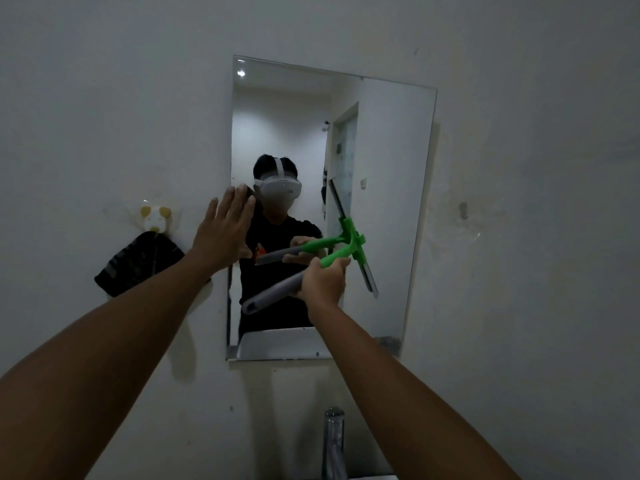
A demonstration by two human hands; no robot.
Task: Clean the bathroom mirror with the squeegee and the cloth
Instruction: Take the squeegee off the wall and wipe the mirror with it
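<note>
Right hand point(323, 280) wrapped around the squeegee point(332, 258) at the joint where grey grip meets green neck, fingers point(341, 268) closed tight on it. Blade point(360, 261) sits against the mirror point(381, 202), tilted off vertical, roughly mid-glass toward the right side.

Left hand point(225, 230) is flat and open at the mirror's left edge, fingers spread, no grasp. Looks like bracing; can't tell whether the palm actually touches the glass.

Cloth point(138, 268) hangs on a wall hook point(154, 216) left of the mirror, untouched. Tap point(334, 441) below.

Handling, my read:
- Squeegee: light, stiff plastic frame, soft rubber edge. The present hold, close to the head, gives good control of blade angle; holding at the grey tail end would let it wobble.
- Needs even pressure along the whole blade, else streaks.
- Mirror: frameless glass, brittle and slick, with exposed edges. Push moderately, keep the plastic head off the edges.
- Cloth: soft, limp, light. Pinch a bunch and lift it off the hook.
</note>
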